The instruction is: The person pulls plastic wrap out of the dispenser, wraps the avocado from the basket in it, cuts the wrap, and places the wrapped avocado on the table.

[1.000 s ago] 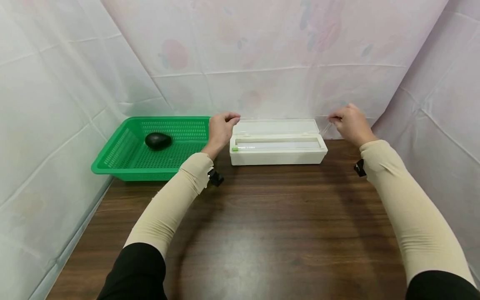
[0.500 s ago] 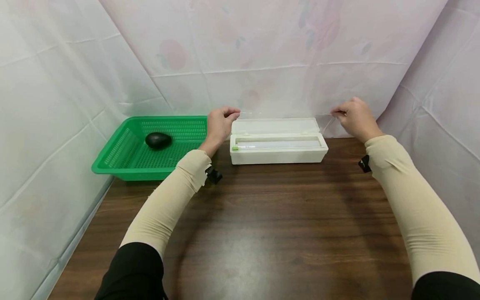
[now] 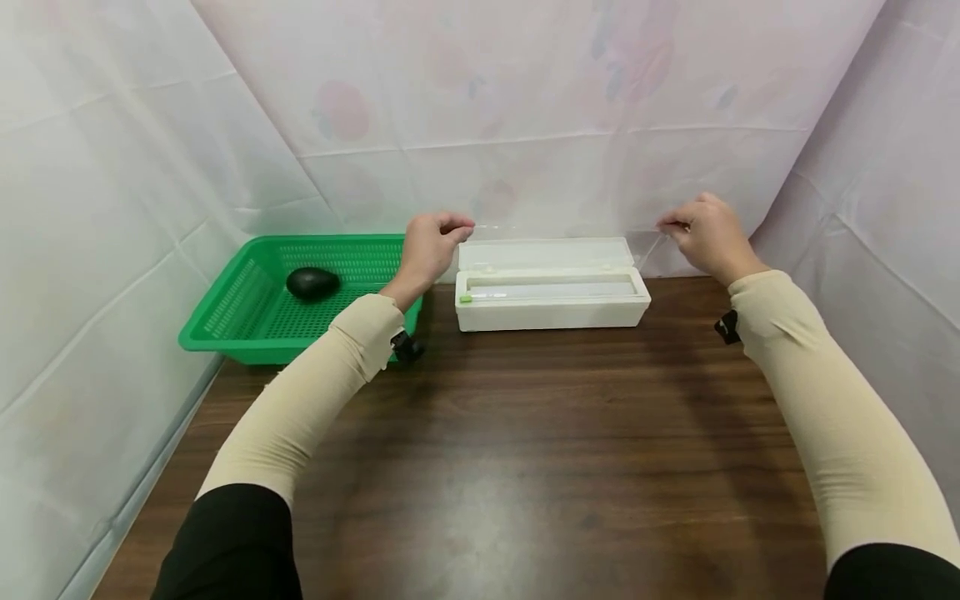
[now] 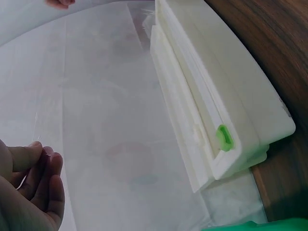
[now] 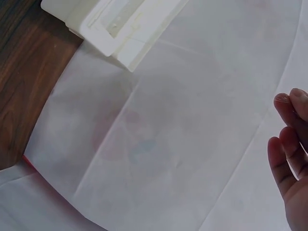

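A thin sheet of clear cling film (image 3: 651, 248) stretches between both hands, behind and above a white cling film dispenser (image 3: 551, 316). My left hand (image 3: 430, 248) pinches its left corner between thumb and fingers. At the right, my right hand (image 3: 708, 237) pinches the other corner, raised beyond the dispenser's right end. The film is so transparent that only faint glints and creases show. The dispenser's lid (image 3: 546, 252) stands tilted back. A green slider (image 4: 224, 137) sits at the left end of its slot.
Left of the dispenser stands a green plastic basket (image 3: 240, 345) holding a dark, glossy, egg-shaped fruit or vegetable (image 3: 312, 283). My left forearm passes over the basket's right part. Pale printed cloth (image 3: 525, 100) hangs behind the wooden table (image 3: 555, 433) and at both sides.
Both hands have risen a little with the film, and the left hand has drifted slightly left. The dispenser and basket have kept their places.
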The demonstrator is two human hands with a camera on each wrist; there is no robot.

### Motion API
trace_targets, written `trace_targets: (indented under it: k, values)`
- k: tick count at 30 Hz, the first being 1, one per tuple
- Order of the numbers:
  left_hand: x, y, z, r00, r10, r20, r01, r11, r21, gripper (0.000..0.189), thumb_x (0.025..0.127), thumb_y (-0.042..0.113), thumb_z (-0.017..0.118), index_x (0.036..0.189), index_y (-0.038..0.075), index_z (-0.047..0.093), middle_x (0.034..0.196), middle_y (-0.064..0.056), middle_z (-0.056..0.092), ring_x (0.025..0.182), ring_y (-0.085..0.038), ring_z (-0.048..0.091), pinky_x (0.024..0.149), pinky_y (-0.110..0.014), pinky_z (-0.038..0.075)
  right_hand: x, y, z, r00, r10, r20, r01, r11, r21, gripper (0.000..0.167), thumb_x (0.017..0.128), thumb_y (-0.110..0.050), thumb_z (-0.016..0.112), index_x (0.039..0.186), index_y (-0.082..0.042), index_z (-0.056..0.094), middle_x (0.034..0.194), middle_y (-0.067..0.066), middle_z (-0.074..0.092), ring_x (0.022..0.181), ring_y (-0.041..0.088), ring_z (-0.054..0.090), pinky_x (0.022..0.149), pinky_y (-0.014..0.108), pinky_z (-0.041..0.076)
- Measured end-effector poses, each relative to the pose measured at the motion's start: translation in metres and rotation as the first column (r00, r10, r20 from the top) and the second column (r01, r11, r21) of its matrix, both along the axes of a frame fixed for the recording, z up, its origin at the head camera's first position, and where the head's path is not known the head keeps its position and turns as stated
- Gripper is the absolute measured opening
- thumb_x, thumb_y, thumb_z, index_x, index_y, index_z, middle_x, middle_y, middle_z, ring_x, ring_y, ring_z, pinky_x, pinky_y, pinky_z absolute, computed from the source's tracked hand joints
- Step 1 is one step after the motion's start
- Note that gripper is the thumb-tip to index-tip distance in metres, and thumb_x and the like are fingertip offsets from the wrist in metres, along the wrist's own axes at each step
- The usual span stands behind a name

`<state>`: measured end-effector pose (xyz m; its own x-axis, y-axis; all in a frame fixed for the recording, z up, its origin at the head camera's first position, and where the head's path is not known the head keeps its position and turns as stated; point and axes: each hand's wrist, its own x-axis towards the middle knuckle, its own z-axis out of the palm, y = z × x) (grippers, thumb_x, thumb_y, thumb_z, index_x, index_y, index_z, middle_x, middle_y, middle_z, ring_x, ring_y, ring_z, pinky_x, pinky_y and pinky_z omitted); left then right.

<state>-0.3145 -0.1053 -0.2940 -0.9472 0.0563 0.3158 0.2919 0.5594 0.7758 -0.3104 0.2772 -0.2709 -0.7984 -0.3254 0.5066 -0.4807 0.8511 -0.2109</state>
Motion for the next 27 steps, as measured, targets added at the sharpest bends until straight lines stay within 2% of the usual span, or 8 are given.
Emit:
trace_targets:
  k: [12, 20, 27]
  values:
    - [0.006, -0.001, -0.004, 1.000, 0.006, -0.029, -0.004, 0.998, 0.063, 0.020, 0.095, 0.019, 0.065, 0.107, 0.007, 0.075, 0.105, -0.012, 0.073, 0.097, -0.022, 0.067, 0.081, -0.035, 0.053, 0.009, 0.002, 0.002, 1.000, 0.013, -0.013, -0.013, 1.000, -0.002, 0.010, 0.088, -0.001, 0.068, 0.092, 0.004, 0.076, 0.090, 0.025, 0.072, 0.073, 0.030, 0.046, 0.065, 0.037, 0.034]
    - [0.010, -0.002, 0.002, 1.000, 0.002, -0.027, 0.000, 0.997, 0.074, 0.020, 0.095, 0.019, 0.065, 0.108, 0.007, 0.075, 0.106, -0.013, 0.073, 0.097, -0.022, 0.066, 0.077, -0.031, 0.051, 0.015, 0.002, 0.003, 0.998, 0.023, -0.052, -0.025, 0.999, -0.032, 0.010, 0.085, 0.003, 0.069, 0.092, 0.003, 0.076, 0.088, 0.023, 0.073, 0.073, 0.028, 0.046, 0.066, 0.034, 0.033]
    - [0.009, -0.003, 0.008, 0.998, 0.004, -0.058, 0.000, 0.996, 0.085, 0.020, 0.095, 0.018, 0.064, 0.107, 0.007, 0.075, 0.104, -0.014, 0.073, 0.095, -0.022, 0.067, 0.070, -0.025, 0.046, 0.017, 0.001, 0.007, 0.995, 0.030, -0.097, -0.034, 0.999, -0.039, 0.009, 0.084, 0.002, 0.071, 0.090, 0.003, 0.077, 0.084, 0.022, 0.073, 0.072, 0.026, 0.045, 0.064, 0.031, 0.032]
